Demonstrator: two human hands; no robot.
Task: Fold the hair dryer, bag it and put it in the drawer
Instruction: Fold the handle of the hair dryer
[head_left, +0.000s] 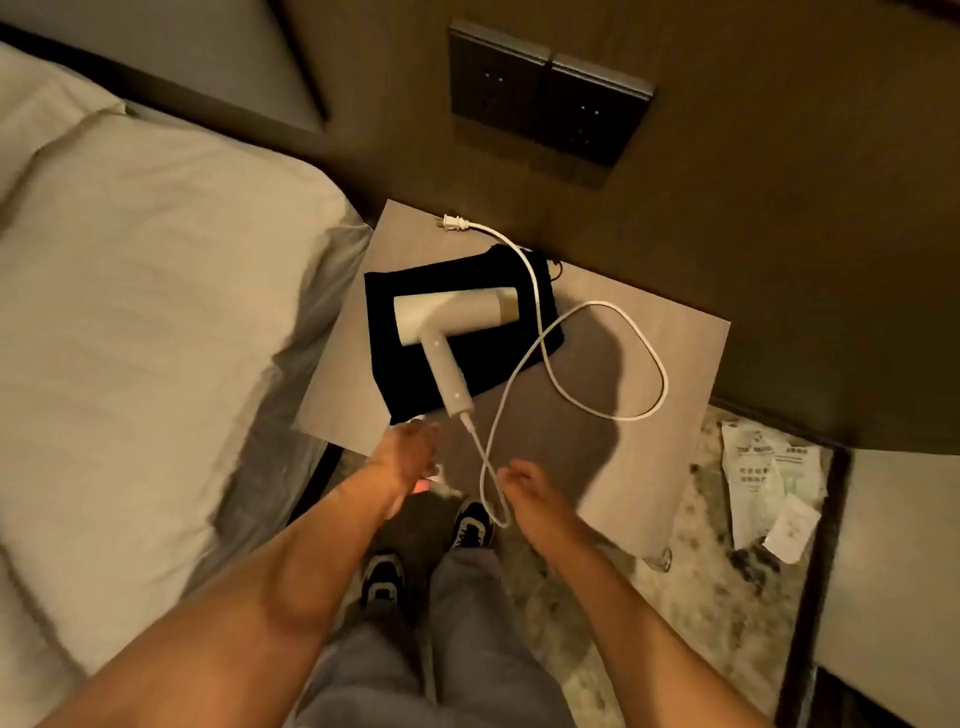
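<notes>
Nightstand (649, 364): flat grey wood-grain top, square-cornered; its far edge meets the dark wall, its left edge runs close beside the bed (156, 312), its right edge stands over patterned floor; the bare part of the top lies to the right and front, crossed only by the cord.

Dryer (452, 317): smooth matte white plastic, T-shaped, unfolded; barrel lies crosswise, handle points toward the person; it rests on the bag (395, 358), a flat black fabric rectangle lying askew on the left half of the top, its front corner near the front edge.

Cord (613, 410): thin, white, round; it leaves the handle, drops in a narrow loop over the front edge, returns in a wide loop across the bare top, crosses the bag and ends at the plug (453, 223) by the far edge.

Left hand (410, 452): at the front edge, just short of the handle end, fingers blurred; whether it touches anything cannot be told; grip cannot be told.

Right hand (524, 480): over the front edge beside the hanging loop, fingers loosely curled, holding nothing visible.

Sockets (550, 98): two dark square plates on the wall above; papers (769, 483), crumpled, on the floor at right.
</notes>
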